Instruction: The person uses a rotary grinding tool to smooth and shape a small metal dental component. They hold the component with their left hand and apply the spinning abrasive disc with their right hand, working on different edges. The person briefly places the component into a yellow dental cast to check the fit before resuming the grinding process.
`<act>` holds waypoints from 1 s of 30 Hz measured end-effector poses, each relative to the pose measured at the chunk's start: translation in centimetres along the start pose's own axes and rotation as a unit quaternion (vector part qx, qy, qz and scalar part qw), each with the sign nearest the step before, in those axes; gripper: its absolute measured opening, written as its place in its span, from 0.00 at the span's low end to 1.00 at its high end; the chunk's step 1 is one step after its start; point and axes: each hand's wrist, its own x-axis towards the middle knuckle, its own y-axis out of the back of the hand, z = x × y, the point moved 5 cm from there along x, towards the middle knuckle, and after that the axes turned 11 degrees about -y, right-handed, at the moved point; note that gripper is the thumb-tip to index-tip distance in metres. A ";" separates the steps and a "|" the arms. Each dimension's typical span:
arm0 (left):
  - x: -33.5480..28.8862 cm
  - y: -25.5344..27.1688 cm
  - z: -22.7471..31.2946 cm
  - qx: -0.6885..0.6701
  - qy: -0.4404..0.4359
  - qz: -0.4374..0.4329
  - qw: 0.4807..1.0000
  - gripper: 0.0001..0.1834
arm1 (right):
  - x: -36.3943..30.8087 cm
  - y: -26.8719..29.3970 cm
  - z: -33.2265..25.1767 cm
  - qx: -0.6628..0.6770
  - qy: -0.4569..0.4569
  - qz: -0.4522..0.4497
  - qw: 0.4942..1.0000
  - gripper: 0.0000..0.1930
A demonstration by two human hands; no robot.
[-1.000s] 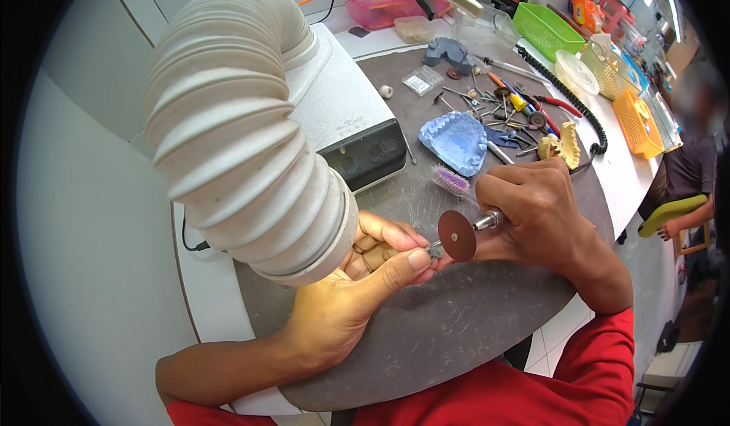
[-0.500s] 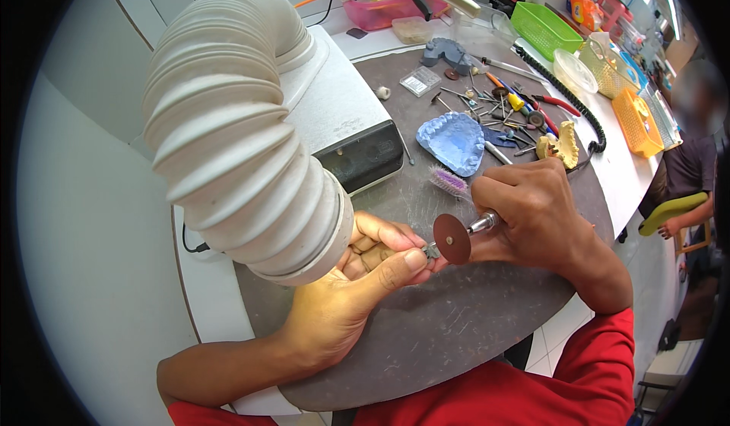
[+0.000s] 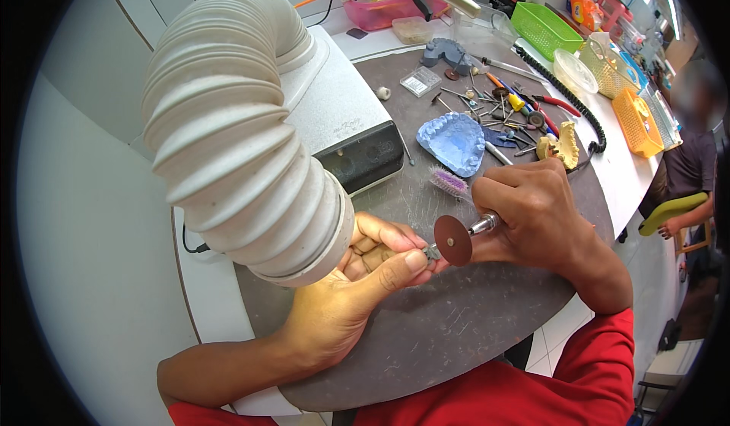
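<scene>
Between the thumb and fingers of my left hand [image 3: 361,278] is a small grey metal piece [image 3: 433,252], mostly covered by the fingertips; it looks like a dental casting. My right hand [image 3: 536,217] is wrapped round a rotary handpiece [image 3: 484,223] with a silver nose. A thin reddish-brown cutting disc [image 3: 453,240] is mounted on its tip, right beside the metal piece. Whether disc and metal touch I cannot tell. Just beyond my hands lie a purple-and-white bristle brush [image 3: 449,181] and a blue dental model [image 3: 451,143].
A ribbed white suction hose [image 3: 228,122] arches down on the left, its mouth close to my left hand. Loose burs and tools [image 3: 506,110] lie scattered beyond the models. A yellow model [image 3: 560,146], a black coiled cord [image 3: 585,110] and an orange basket [image 3: 637,122] stand farther right. Another person [image 3: 690,160] sits at far right.
Both hands hold nearly the same place and grip. The disc has shifted very slightly to the right.
</scene>
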 end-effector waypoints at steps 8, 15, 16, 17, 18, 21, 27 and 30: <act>0.1 -0.3 0.2 0.038 -0.011 0.013 0.999 0.07 | -0.1 -0.2 0.1 0.006 0.024 0.017 1.000 0.28; 0.3 0.3 0.6 0.094 -0.037 0.050 0.994 0.12 | 0.1 1.4 0.1 -0.009 -0.013 0.038 0.999 0.28; 0.4 0.4 0.5 0.097 -0.040 0.052 0.993 0.13 | 0.1 1.5 0.1 -0.004 -0.015 0.043 0.999 0.28; 0.4 0.5 0.5 0.102 -0.050 0.048 0.992 0.14 | 0.2 1.5 0.2 0.000 -0.018 0.048 0.999 0.28; 0.5 0.6 0.4 0.106 -0.060 0.043 0.992 0.15 | 0.1 1.5 0.3 0.008 -0.019 0.044 0.999 0.28; 0.5 0.6 0.5 0.118 -0.071 0.039 0.990 0.16 | 0.2 1.4 0.7 0.028 -0.024 0.036 0.999 0.27; 0.8 0.6 0.8 0.165 -0.083 0.019 0.983 0.18 | 0.1 1.6 1.1 0.036 -0.040 0.023 0.998 0.27; 0.9 0.7 0.8 0.166 -0.084 0.017 0.982 0.19 | 0.0 1.4 1.4 0.039 -0.047 0.008 0.998 0.27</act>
